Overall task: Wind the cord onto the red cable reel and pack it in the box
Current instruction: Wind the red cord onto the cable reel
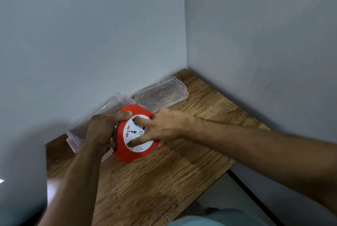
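The red cable reel (127, 152) with a white socket face (133, 131) is held tilted above the wooden table (164, 180). My left hand (102, 129) grips its left rim, thumb over the top edge. My right hand (162, 125) has two fingers pressed into recesses of the white face. A small stretch of red cord (161, 146) shows at the reel's lower right. Behind the reel lies the clear plastic box (82, 129), open, against the wall. Its clear lid (160, 94) rests flat on the table farther back.
Grey walls meet in a corner just behind the table. The table's right edge drops to a grey floor (228, 194) with a dark line along it. A light blue garment (209, 220) shows at the bottom.
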